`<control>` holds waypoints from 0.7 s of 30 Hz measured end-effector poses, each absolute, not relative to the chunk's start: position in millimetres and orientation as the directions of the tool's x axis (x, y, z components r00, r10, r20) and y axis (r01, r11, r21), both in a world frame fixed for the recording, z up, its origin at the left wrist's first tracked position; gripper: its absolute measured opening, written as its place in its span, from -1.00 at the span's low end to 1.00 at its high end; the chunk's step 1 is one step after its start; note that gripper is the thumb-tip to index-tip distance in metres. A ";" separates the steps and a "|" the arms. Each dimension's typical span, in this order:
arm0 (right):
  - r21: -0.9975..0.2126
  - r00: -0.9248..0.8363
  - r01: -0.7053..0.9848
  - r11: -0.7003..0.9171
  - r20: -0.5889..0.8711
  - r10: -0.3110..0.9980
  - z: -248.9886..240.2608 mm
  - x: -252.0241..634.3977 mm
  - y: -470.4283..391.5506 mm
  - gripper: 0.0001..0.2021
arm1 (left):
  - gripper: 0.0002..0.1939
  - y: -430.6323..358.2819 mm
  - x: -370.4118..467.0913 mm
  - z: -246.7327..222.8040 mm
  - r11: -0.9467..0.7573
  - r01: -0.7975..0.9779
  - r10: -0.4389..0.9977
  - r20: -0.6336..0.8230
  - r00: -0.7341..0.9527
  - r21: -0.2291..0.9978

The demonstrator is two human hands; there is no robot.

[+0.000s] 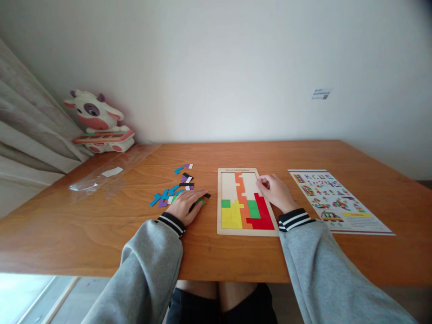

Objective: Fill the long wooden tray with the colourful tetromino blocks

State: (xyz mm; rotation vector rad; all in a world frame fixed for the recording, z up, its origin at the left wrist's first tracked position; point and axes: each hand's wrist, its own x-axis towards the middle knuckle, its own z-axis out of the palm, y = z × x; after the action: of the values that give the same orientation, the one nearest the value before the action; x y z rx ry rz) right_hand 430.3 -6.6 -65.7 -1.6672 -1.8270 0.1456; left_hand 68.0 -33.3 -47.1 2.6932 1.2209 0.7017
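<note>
A wooden puzzle board lies in front of me, partly filled with yellow pieces, orange pieces, green pieces and red pieces. Its upper left and upper right areas show bare wood. My left hand rests palm down, fingers spread, over loose blue, black, purple, white and green pieces left of the board. Part of a green piece shows by its thumb. At the board's right edge is my right hand, thumb and fingertips together; whether anything is between them is hidden.
A printed pattern sheet lies right of the board. Clear plastic wrapping is on the left side of the table. Behind it stands a cow-shaped toy keyboard beside a curtain. A small label is on the wall.
</note>
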 end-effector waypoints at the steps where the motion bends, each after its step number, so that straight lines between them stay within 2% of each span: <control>1: -0.493 0.022 0.850 0.185 0.384 0.923 -66.1 430.3 -7.1 -0.77 | -0.60 -33.0 64.3 -44.9 -0.667 0.692 0.736 0.386 0.556 0.276; 6: -0.466 0.005 0.864 0.189 0.384 0.923 -65.2 426.6 -11.2 -0.75 | -0.66 -30.9 43.8 -36.1 -0.577 0.774 0.780 0.457 0.428 0.260; 13: -0.469 -0.007 0.860 0.202 0.385 0.923 -64.5 421.7 -12.4 -0.76 | -0.72 -31.9 46.6 -41.3 -0.601 0.758 0.766 0.453 0.456 0.253; 19: -0.472 -0.003 0.858 0.200 0.386 0.923 -66.9 421.9 -11.0 -0.75 | -0.71 -26.9 45.4 -44.2 -0.489 0.832 0.803 0.509 0.310 0.264; 21: -0.467 0.000 0.863 0.194 0.384 0.923 -67.2 421.2 -11.2 -0.75 | -0.71 -25.9 46.2 -45.1 -0.504 0.816 0.803 0.501 0.322 0.283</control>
State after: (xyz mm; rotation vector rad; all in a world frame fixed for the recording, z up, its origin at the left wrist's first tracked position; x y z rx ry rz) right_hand 421.2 -11.2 -67.2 -1.6679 -1.8586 0.1266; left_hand 46.2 -25.9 -45.1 2.5717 1.5748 0.9544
